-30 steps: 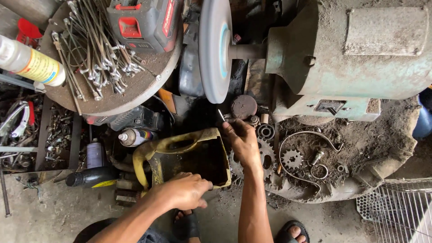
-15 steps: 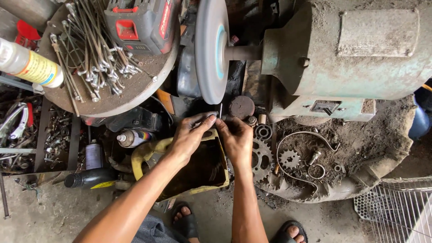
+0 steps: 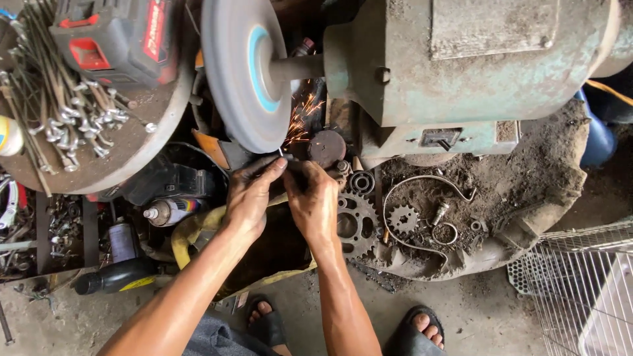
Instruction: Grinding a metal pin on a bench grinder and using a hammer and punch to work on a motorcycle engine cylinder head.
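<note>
both hands, left hand [image 3: 249,195] and right hand [image 3: 314,201], pinch a small metal piece [image 3: 282,155] against the grinding wheel [image 3: 239,72] rim, sparks [image 3: 300,118] flying, sprockets [image 3: 359,223] just right, spray can [image 3: 173,211] left.

Colours at the grinder: mostly grey, green, rust-brown.

Grinding wheel [image 3: 241,72] grey with a light-blue ring round its hub; sparks [image 3: 302,118] orange-yellow just beside it. Motor housing [image 3: 461,62] faded green, patched with rust and dirt. Power tool [image 3: 115,39] dark grey with red panels. Round table [image 3: 125,148] rusty brown, metal rods [image 3: 56,105] dull silver-tan. Spray can [image 3: 173,211] white-capped with a multicoloured label. Bottle [image 3: 115,277] black with a yellow label. Sprockets [image 3: 359,224] dark brown-grey. Wire basket [image 3: 580,283] white. Sandals [image 3: 267,326] black. Both hands [image 3: 250,198] [image 3: 315,201] smudged with black grime.
</note>
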